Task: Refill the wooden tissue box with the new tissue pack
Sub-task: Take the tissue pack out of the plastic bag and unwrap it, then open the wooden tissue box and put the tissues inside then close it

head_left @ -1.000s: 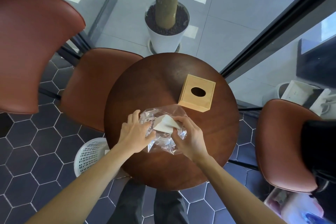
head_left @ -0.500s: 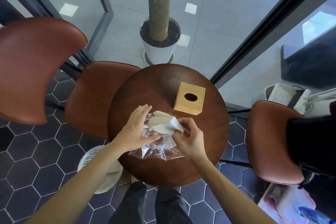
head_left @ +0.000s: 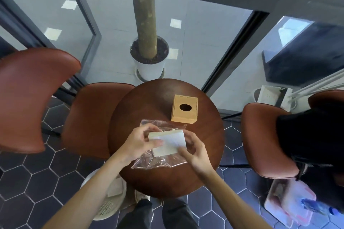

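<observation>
A light wooden tissue box (head_left: 184,111) with an oval hole in its lid stands on the far right part of the round dark wooden table (head_left: 149,98). Nearer to me, a white stack of tissues (head_left: 172,142) is held above its crumpled clear plastic wrapper (head_left: 158,161), which lies on the table. My left hand (head_left: 138,142) grips the stack's left end with fingers on top. My right hand (head_left: 194,151) grips its right lower corner. The stack is mostly out of the wrapper.
Brown leather chairs stand at the left (head_left: 96,117) and right (head_left: 268,141) of the table. A white perforated waste basket (head_left: 104,204) sits on the floor below my left arm. A potted tree trunk (head_left: 149,55) stands beyond the table, behind glass.
The tissue stack has come further out of the clear wrapper and is now held flat in both hands. The camera view has tilted up and back, so the table looks smaller.
</observation>
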